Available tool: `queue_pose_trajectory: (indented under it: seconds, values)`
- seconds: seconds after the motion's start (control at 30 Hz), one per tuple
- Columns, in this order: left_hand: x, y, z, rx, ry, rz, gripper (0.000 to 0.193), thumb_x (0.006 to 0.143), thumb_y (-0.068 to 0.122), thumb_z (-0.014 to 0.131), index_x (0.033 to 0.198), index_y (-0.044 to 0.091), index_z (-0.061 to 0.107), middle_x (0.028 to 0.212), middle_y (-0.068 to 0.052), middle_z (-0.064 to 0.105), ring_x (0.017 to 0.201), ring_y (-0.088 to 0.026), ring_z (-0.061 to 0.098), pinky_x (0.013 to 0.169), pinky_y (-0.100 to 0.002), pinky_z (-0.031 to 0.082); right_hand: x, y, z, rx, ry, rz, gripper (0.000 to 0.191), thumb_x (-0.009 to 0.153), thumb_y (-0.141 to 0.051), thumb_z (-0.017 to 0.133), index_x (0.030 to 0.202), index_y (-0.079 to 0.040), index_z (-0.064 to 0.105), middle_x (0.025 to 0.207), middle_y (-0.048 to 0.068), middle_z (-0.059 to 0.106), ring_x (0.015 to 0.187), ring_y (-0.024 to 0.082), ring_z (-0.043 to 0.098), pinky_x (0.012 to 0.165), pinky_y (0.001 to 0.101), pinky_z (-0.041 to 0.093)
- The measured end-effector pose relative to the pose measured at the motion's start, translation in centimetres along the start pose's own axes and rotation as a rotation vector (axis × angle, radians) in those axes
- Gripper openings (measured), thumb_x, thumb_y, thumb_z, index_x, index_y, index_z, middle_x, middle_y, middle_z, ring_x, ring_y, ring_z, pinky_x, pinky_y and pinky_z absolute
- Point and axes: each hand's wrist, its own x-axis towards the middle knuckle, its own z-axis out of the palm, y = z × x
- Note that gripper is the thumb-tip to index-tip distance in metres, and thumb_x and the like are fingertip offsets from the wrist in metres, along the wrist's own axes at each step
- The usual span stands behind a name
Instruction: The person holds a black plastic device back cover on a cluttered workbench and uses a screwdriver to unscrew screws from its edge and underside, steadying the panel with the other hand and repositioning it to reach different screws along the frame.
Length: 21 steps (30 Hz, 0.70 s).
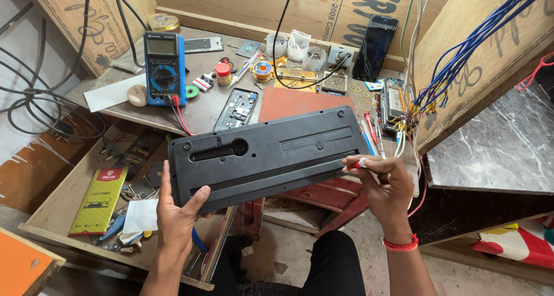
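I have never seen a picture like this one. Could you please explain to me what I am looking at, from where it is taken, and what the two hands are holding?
The picture comes from a camera worn on a person's head, looking down at their own two hands over a repair bench. The left hand supports a long black plastic panel, seemingly the back of a device, by its lower left corner. The right hand grips a small tool with a red and white handle against the panel's right edge; its tip is hidden. On the bench behind lie a blue multimeter, an opened phone, a dark phone leaning on the wall, a solder spool and small parts. An open drawer sits lower left.
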Motion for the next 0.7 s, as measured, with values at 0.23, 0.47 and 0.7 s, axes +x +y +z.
queue_pose_trajectory:
  seconds: [0.23, 0.47, 0.7]
  values:
    - [0.1, -0.1, -0.1, -0.01, -0.001, -0.011, 0.111, 0.074, 0.016, 0.082, 0.167, 0.019, 0.022, 0.116, -0.011, 0.068, 0.081, -0.016, 0.069, 0.047, -0.029, 0.055, -0.6, 0.1, 1.5, -0.137, 0.201, -0.1, 0.026, 0.089, 0.018, 0.073, 0.1, 0.003, 0.056, 0.103, 0.018, 0.07, 0.1, 0.025, 0.075, 0.086, 0.035, 0.068]
    - [0.0, -0.2, -0.1, -0.019, -0.001, -0.005, 0.11, 0.074, 0.014, 0.082, 0.166, 0.019, 0.022, 0.119, -0.009, 0.067, 0.084, -0.015, 0.069, 0.051, -0.029, 0.056, -0.1, -0.5, 1.1, -0.195, 0.09, -0.055, 0.027, 0.09, 0.015, 0.072, 0.103, 0.0, 0.053, 0.11, 0.019, 0.074, 0.096, 0.021, 0.075, 0.081, 0.0318, 0.065]
    - [0.0, 0.1, 0.0, -0.001, 0.011, -0.02, 0.111, 0.073, 0.017, 0.082, 0.166, 0.02, 0.023, 0.121, -0.009, 0.067, 0.084, -0.016, 0.069, 0.048, -0.029, 0.056, 0.2, -0.6, 0.6, -0.078, 0.063, -0.063, 0.021, 0.093, 0.015, 0.069, 0.102, 0.001, 0.057, 0.107, 0.018, 0.075, 0.101, 0.025, 0.077, 0.085, 0.035, 0.068]
